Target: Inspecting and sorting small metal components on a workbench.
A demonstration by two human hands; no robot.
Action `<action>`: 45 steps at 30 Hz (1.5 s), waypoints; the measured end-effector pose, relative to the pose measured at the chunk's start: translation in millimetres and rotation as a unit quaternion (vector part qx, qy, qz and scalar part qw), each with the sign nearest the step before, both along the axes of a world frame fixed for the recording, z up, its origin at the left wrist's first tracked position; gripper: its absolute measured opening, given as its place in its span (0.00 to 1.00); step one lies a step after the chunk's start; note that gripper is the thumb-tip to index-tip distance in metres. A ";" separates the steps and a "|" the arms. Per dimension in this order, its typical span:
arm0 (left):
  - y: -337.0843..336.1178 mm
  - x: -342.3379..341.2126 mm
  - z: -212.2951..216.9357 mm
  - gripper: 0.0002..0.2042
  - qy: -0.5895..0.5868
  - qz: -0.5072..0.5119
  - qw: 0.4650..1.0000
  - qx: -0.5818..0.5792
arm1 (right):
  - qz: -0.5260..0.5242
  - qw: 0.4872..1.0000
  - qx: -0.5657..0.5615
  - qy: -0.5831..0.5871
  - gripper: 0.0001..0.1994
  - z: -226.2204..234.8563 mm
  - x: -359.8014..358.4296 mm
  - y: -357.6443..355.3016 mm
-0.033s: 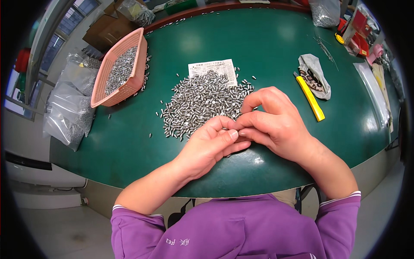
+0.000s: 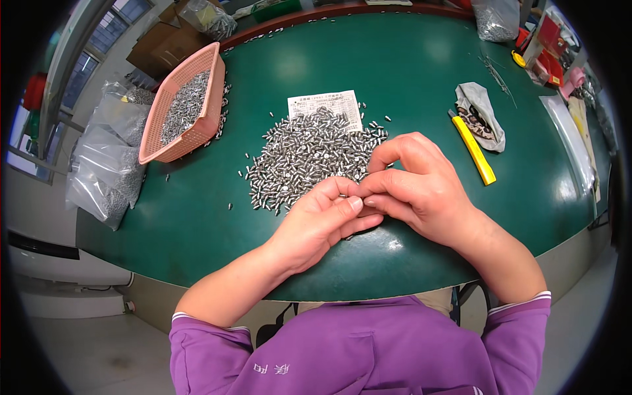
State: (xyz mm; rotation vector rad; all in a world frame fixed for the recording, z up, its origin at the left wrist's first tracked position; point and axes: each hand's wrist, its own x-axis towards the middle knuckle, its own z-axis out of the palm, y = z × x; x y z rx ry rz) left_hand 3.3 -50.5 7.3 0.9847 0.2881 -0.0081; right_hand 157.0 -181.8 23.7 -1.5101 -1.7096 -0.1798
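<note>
A: Item, table (image 2: 408, 72): green top, smooth, semi-glossy, with light glare; reddish-brown edge at the far side, looks like wood.
B: Item, pile of small pins (image 2: 309, 155): bright metal, polished, silvery.
A: Item, basket (image 2: 194, 135): pink plastic, perforated walls, matt.
B: Item, paper slip (image 2: 326, 105): white paper, matt, printed.
A: Item, bags (image 2: 108, 168): clear plastic film, crinkled, shiny.
B: Item, yellow cutter (image 2: 475, 150): smooth plastic. Cloth pouch (image 2: 480, 108): soft grey fabric. Sleeves (image 2: 368, 349): purple knit cloth, matt.
</note>
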 end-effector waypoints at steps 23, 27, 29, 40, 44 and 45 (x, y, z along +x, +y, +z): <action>6.9 7.8 -13.7 0.24 -0.215 -0.110 0.932 -0.269 | -0.001 1.000 -0.021 -0.022 0.08 -1.6 -13.5 4.3; 0.0 3.5 -1.9 0.12 -0.129 -0.060 0.960 -0.240 | 0.019 0.997 -0.071 0.019 0.07 -3.7 -13.1 2.8; 0.9 3.8 -3.1 0.13 -0.133 -0.070 0.962 -0.226 | 0.036 0.997 -0.066 0.012 0.08 -2.8 -11.6 1.9; 5.1 5.8 -9.7 0.20 -0.147 -0.083 0.965 -0.202 | 0.015 0.999 -0.047 0.000 0.09 -4.8 -9.9 1.7; 6.5 5.2 -17.9 0.20 -0.180 -0.136 0.942 -0.248 | 0.042 0.992 -0.098 0.060 0.09 -1.3 -12.2 0.3; 5.2 5.2 -16.2 0.19 -0.180 -0.144 0.940 -0.252 | 0.047 0.992 -0.096 0.067 0.09 -1.7 -12.0 0.2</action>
